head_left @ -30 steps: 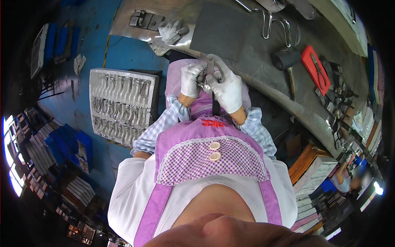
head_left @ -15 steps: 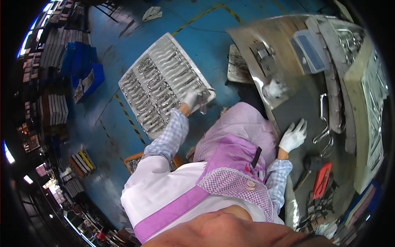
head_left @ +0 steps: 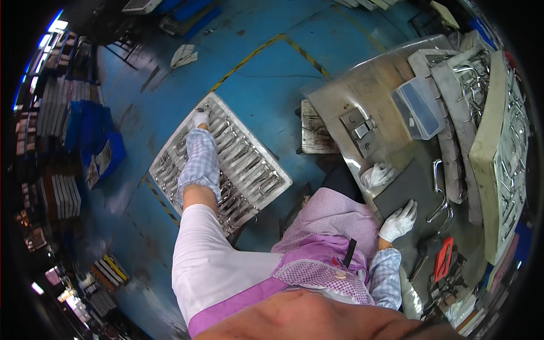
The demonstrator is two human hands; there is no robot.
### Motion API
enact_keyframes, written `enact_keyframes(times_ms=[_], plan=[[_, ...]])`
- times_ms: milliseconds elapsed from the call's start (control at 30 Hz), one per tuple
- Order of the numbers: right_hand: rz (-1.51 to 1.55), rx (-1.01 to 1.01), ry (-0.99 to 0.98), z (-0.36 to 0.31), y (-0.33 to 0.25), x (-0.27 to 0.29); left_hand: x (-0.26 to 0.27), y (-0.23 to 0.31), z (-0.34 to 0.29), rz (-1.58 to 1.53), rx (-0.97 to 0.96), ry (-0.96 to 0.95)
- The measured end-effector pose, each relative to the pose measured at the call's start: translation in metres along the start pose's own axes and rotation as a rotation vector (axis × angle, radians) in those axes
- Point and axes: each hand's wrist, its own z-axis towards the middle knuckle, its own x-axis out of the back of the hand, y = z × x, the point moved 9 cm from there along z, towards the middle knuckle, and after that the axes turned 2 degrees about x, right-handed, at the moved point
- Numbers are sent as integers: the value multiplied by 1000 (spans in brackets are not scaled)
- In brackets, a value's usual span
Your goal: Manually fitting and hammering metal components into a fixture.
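Observation:
My left hand (head_left: pixel 200 118), in a white glove, reaches over the far corner of a pale tray (head_left: pixel 281 180). Its fingers are curled at the row's end there, by a small shiny bit, and what they hold is too small to make out. Rows of shiny bent metal pieces (head_left: pixel 241 156) fill the tray. My right hand (head_left: pixel 399 222), also gloved, lies with fingers stretched out on the edge of a dark grey mat (head_left: pixel 399 190) on the bench, holding nothing. Just beyond its fingertips are bent metal rods (head_left: pixel 438 192).
On the bench sit a steel fixture (head_left: pixel 358 131), a crumpled white glove (head_left: pixel 378 174), a clear plastic box (head_left: pixel 420 107) and a red-handled tool (head_left: pixel 443 259). Upright pale trays (head_left: pixel 486 153) line its right side. A low wooden stool (head_left: pixel 315 130) stands between tray and bench. Blue bins (head_left: pixel 105 153) are at left.
My left hand has moved from the tray's near right corner, beside some metal pieces, to its far corner, the arm now stretched across the tray. My right hand stays on the mat. The view has shifted.

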Motion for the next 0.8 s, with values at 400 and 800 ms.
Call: enact_keyframes(times_ms=[400,800], plan=[[-23,0,32,3,-3,0,-78,-35,8,374,-161,-25],[-117,-42,-14,-1,19,13,-150,24,-55,234,-167,-359]])
